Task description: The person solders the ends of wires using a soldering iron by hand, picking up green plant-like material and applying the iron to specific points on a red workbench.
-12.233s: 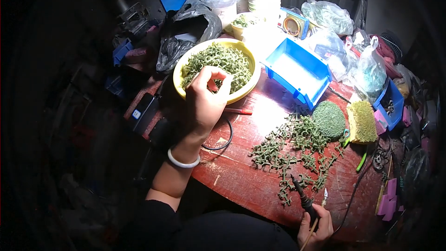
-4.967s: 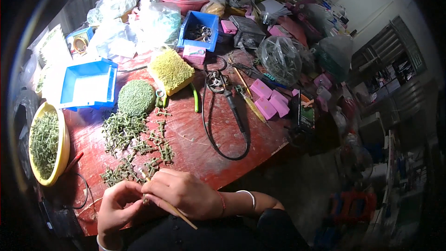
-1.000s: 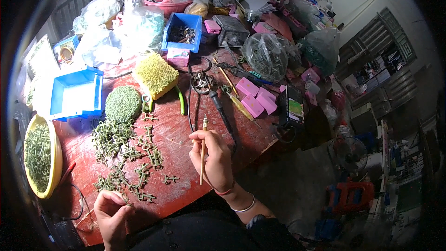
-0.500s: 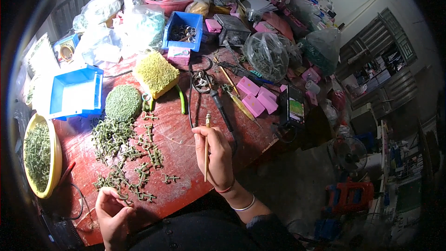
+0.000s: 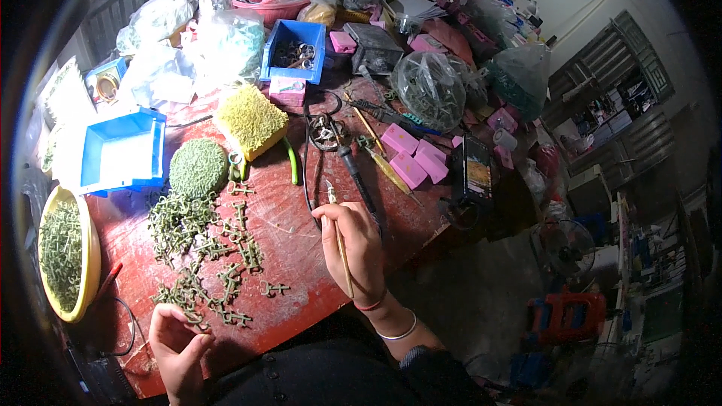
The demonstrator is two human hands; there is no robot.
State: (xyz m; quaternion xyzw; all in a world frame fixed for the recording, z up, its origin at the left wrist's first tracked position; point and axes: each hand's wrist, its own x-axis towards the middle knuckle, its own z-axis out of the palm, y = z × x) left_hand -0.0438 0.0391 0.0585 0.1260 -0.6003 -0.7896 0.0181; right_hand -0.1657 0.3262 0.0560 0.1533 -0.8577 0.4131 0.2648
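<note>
Near the table's front edge, my left hand (image 5: 177, 349) is closed, with a small green branching piece (image 5: 197, 324) pinched between thumb and fingertips. My right hand (image 5: 352, 244) holds a slim tool with a wooden handle (image 5: 343, 259) and a pointed metal tip (image 5: 330, 190) that is directed away from me. Several similar loose green pieces (image 5: 184, 222) lie heaped and scattered beyond my left hand. Behind them sit a round green textured pad (image 5: 198, 168) and a yellow rough-topped block (image 5: 253, 120).
A yellow basin (image 5: 92, 256) of green pieces stands at left, below a blue bin (image 5: 154, 143). A black pen-shaped iron (image 5: 356, 173) with a cord lies beyond my right hand. Pink blocks (image 5: 406, 169) and a small screen device (image 5: 472, 173) stand near the table's right edge.
My right hand has shifted slightly right, and its tool has turned, so the pointed tip shows more clearly and leans left. My left hand has hardly moved, still pinching the green piece.
</note>
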